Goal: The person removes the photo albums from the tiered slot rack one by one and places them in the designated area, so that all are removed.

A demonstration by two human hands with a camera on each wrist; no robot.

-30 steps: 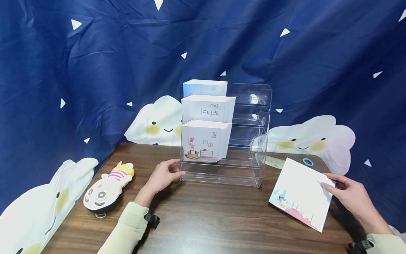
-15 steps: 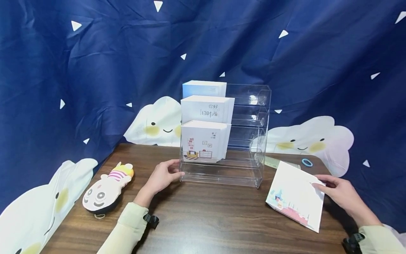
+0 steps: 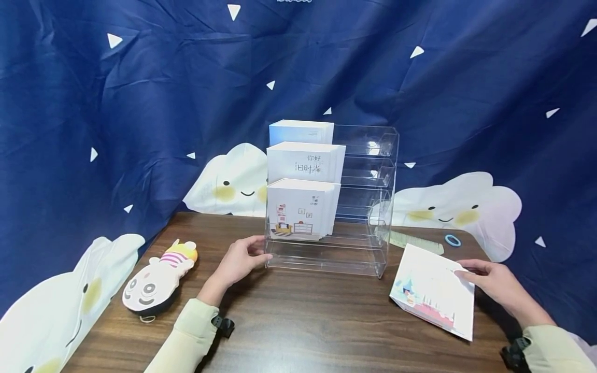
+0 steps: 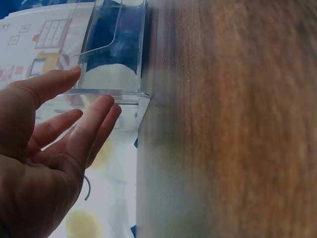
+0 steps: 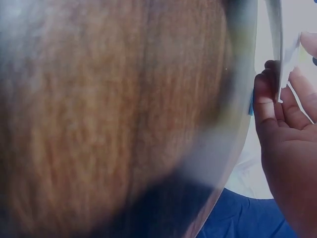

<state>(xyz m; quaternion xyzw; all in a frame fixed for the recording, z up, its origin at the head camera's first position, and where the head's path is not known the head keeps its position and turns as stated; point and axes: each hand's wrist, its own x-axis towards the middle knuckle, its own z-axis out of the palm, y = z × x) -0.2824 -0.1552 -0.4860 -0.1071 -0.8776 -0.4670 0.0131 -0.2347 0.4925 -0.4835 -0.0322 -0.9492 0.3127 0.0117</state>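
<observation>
A clear acrylic tiered rack [image 3: 354, 254] stands mid-table, with several white square notebooks [image 3: 298, 207] upright in the left side of its upper tiers. My left hand [image 3: 240, 261] grips the rack's lower left edge; in the left wrist view the thumb [image 4: 54, 82] lies on one side of the clear panel and the fingers on the other. At the right, my right hand [image 3: 494, 282] pinches the right edge of a white notebook [image 3: 434, 290] with a pink and blue drawing, held tilted. Its edge sits between thumb and fingers in the right wrist view.
A plush-like cartoon figure [image 3: 156, 282] lies on the table's left. A pale comb [image 3: 415, 241] and a blue ring [image 3: 452, 240] lie behind the held notebook. A blue curtain [image 3: 186, 77] with clouds hangs behind the wooden table [image 3: 298, 316].
My right hand has moved a little left with the notebook, which has tilted back and uncovers more of the comb. The left hand stays on the rack.
</observation>
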